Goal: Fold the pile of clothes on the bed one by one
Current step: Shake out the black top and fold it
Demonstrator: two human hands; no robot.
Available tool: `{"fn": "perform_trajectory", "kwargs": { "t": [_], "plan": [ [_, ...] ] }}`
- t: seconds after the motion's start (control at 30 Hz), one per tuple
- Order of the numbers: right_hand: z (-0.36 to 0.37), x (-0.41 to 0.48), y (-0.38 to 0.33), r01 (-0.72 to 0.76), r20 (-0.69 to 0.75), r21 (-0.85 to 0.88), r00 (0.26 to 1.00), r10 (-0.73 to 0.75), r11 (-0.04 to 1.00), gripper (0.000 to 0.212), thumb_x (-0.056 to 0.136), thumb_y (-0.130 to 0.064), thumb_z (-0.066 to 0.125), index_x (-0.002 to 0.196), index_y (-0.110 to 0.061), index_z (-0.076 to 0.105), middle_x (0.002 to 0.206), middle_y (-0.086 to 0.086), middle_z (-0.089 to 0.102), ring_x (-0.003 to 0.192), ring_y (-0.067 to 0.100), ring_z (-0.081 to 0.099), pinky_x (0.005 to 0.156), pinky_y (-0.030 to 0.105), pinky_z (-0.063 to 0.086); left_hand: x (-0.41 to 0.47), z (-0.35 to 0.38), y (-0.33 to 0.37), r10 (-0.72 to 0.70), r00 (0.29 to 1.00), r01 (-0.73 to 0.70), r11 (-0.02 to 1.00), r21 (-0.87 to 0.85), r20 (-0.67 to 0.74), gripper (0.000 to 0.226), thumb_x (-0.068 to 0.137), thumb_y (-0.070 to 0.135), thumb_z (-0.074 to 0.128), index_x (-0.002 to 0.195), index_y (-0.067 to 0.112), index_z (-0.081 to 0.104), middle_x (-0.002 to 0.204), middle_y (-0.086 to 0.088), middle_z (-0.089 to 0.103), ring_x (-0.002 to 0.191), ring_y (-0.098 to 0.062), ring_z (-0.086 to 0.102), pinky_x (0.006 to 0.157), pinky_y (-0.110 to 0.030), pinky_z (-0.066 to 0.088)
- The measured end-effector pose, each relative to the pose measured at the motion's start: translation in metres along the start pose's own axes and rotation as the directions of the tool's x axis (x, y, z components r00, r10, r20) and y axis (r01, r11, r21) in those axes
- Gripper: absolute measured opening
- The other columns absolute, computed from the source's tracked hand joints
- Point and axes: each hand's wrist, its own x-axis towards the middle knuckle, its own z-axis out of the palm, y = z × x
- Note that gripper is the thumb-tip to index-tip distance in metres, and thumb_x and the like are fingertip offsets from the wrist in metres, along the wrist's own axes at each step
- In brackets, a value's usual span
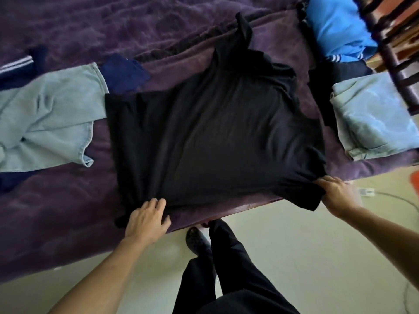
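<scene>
Lying on the bed (68,211), the black shirt (215,132) is pinched by the right hand (337,193) and pressed by the outspread left hand (147,220).

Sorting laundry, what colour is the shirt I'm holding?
The shirt is black, seen in the head view.

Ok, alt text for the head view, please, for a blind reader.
A black T-shirt lies spread on a purple blanket, the left hand resting on its near edge and the right hand gripping its near right corner. To the left lie unfolded light-blue jeans; folded light-blue jeans and a bright blue garment sit at right.
</scene>
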Motion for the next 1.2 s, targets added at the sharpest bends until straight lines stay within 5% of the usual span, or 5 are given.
{"fn": "perform_trajectory", "kwargs": {
  "t": [0.27,0.67,0.87,1.1,1.2],
  "plan": [
    [-0.079,0.022,-0.002,0.025,-0.167,0.211,0.986,0.011,0.977,0.047,0.08,-0.005,0.055,0.123,-0.021,0.061,0.123,0.006,0.062,0.112,0.032,0.059,0.087,0.042,0.049,-0.025,-0.036,-0.029,-0.243,0.97,0.243,0.97,0.019,0.002,0.033,0.083,0.009,0.051,0.111,0.022,0.063,0.108,0.004,0.065,0.106,-0.021,0.055,0.083,-0.035,0.043],
    [-0.236,0.266,-0.098,0.03,-0.251,0.329,0.966,0.056,0.944,0.029,0.088,-0.021,0.056,0.109,-0.005,0.067,0.107,0.029,0.064,0.1,0.044,0.061,0.084,0.044,0.048,0.123,-0.153,-0.086,-0.588,0.754,0.465,0.793,-0.394,-0.292,0.027,0.083,-0.002,0.051,0.103,0.006,0.068,0.093,-0.026,0.066,0.087,-0.045,0.06,0.078,-0.048,0.049],
    [-0.261,0.394,-0.147,0.033,-0.095,0.717,0.994,0.051,0.696,0.032,0.079,-0.027,0.072,0.109,-0.019,0.065,0.099,0.005,0.067,0.08,0.016,0.06,0.07,0.025,0.049,0.223,-0.184,-0.105,-0.764,0.591,0.596,0.63,-0.497,-0.26,0.035,0.088,0.01,0.054,0.123,0.006,0.055,0.123,-0.028,0.05,0.113,-0.047,0.046,0.092,-0.054,0.04],
    [-0.211,0.475,-0.142,-0.199,0.048,0.807,0.961,0.273,0.555,0.036,0.08,-0.047,0.068,0.082,-0.012,0.062,0.095,0.008,0.067,0.089,0.025,0.064,0.079,0.036,0.049,0.253,-0.126,-0.023,-0.518,0.856,0.477,0.793,-0.378,-0.006,0.043,0.087,0.017,0.061,0.13,0.012,0.053,0.125,-0.019,0.05,0.113,-0.039,0.047,0.09,-0.049,0.043],
    [-0.191,0.501,-0.163,-0.223,0.095,0.731,0.969,0.227,0.645,0.068,0.07,-0.054,0.077,0.116,-0.008,0.061,0.105,0.004,0.065,0.097,0.021,0.063,0.088,0.031,0.05,0.262,-0.1,-0.005,-0.483,0.857,0.511,0.762,-0.396,0.177,0.051,0.092,0.026,0.057,0.141,0.018,0.04,0.137,-0.011,0.043,0.12,-0.031,0.046,0.092,-0.044,0.044]
  ]
}}
